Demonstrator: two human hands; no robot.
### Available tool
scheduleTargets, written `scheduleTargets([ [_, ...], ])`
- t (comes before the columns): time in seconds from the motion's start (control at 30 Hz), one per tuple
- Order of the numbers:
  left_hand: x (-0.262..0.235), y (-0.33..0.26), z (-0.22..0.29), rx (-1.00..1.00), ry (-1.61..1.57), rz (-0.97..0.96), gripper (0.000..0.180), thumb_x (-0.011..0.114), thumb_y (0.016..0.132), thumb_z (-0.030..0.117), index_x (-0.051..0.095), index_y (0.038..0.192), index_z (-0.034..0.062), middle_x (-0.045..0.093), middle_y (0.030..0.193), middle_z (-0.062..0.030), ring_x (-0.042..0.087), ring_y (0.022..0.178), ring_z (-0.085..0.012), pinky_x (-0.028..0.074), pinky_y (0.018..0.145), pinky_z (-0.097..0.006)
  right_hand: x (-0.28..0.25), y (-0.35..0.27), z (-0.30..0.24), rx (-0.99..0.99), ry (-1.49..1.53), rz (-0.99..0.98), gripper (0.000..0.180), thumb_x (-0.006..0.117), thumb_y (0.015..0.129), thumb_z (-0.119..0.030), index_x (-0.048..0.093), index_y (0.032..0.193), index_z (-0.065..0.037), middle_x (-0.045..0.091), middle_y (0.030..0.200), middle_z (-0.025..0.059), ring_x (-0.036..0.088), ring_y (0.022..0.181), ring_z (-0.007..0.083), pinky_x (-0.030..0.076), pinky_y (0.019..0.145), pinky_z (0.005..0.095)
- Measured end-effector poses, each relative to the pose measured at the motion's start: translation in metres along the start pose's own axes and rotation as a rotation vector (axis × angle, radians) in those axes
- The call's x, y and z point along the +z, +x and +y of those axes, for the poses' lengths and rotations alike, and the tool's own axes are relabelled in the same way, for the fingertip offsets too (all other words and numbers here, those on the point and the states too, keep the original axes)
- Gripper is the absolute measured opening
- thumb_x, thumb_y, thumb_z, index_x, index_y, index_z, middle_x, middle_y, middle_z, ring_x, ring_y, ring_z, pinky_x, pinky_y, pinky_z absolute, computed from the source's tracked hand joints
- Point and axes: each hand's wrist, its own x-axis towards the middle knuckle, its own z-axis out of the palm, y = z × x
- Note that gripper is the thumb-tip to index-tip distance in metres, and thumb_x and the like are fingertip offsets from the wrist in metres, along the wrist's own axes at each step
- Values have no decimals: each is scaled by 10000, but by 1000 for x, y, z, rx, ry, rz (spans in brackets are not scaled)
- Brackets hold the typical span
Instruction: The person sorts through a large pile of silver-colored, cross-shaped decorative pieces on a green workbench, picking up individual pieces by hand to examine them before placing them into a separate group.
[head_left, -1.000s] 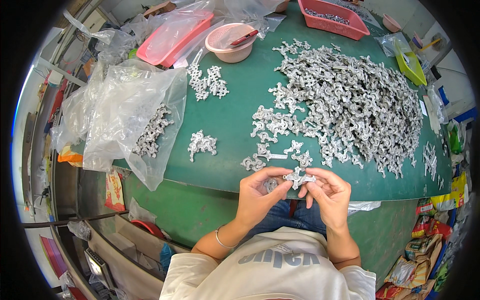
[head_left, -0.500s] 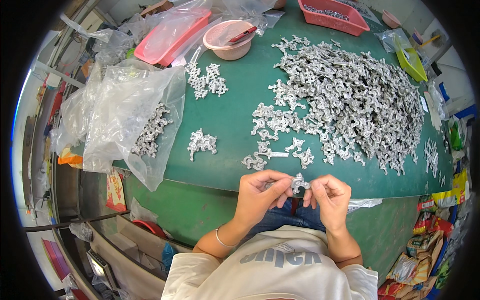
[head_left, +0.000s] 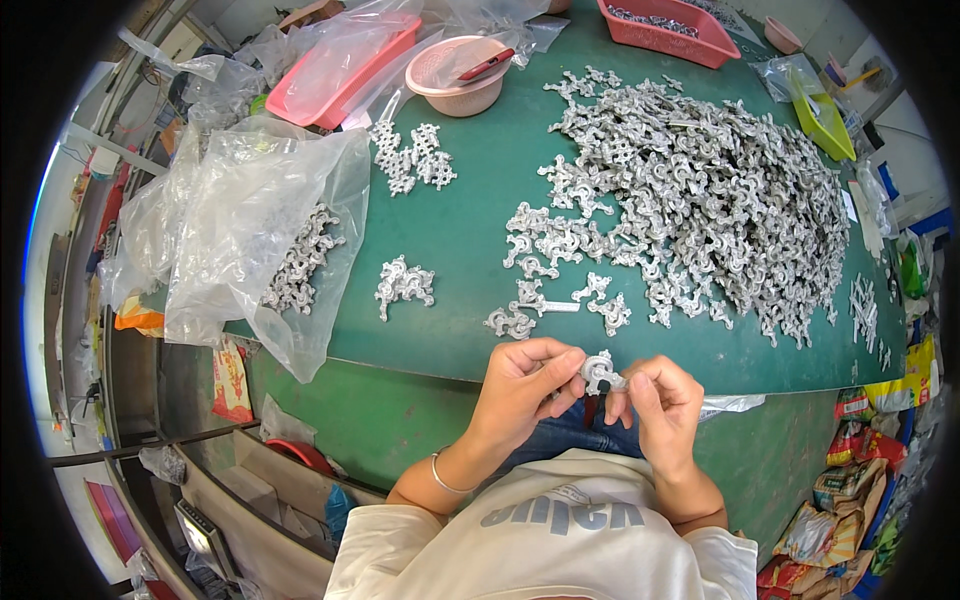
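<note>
"So, what sits closest?"

"Two hands, each closed in a pinch. The left grip (head_left: 530, 388) has thumb and fingertips on the left side of a small grey metal piece (head_left: 598, 370); the right grip (head_left: 662, 400) pinches its right end."

"Where is that piece, then?"

"Right between the two grips, held up in the fingers, and seen over the near edge of the green surface (head_left: 450, 335)."

"And just past the grips?"

"A few loose pieces (head_left: 510, 322) beyond the left grip, with a thin metal strip (head_left: 560, 307) near them. Straight beyond the held piece lie two more, close together."

"Further out?"

"Left of the left grip, a small cluster (head_left: 405, 287) of like pieces. Well left of that, a clear plastic bag (head_left: 220, 230) with more pieces at its right side; I can't tell whether they are in it or under it. Beyond the right grip and to its right spreads a big pile (head_left: 720, 200), with thin metal sticks (head_left: 863, 312) at its right."

"Farthest from the grips?"

"A round pink bowl (head_left: 450, 97) with a red object (head_left: 487, 66) across its rim, and a pink tray (head_left: 700, 48) holding small metal bits."
</note>
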Motion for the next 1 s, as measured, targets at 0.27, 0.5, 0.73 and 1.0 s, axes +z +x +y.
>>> scheduleTargets([
  [0.27,11,-1,7,8,36,-36,164,559,849,111,608,779,-29,564,605,-53,424,423,-56,291,365,-174,-1,-8,-9,-80,-51,18,162,495,868,-61,540,747,36,576,621,67,495,506,75,378,463,203],
  [0.5,25,13,14,-48,127,-177,190,535,856,100,611,768,-51,521,548,-37,406,403,-60,308,373,-188,-9,-19,-26,-56,-86,-28,65,528,809,29,558,773,73,594,639,108,563,550,129,453,520,236],
  [0.73,35,20,12,-103,97,-254,264,576,856,225,596,706,9,508,533,11,431,412,-31,267,357,-171,-15,-26,-31,-130,-106,3,36,549,781,57,551,774,92,609,703,139,582,564,149,465,519,253],
  [1.0,33,21,15,-130,82,-282,240,548,867,164,617,786,-51,483,531,-8,402,421,-57,301,390,-184,-13,-26,-31,-150,-91,8,44,559,775,57,557,790,98,612,722,147,587,565,151,473,521,256],
])
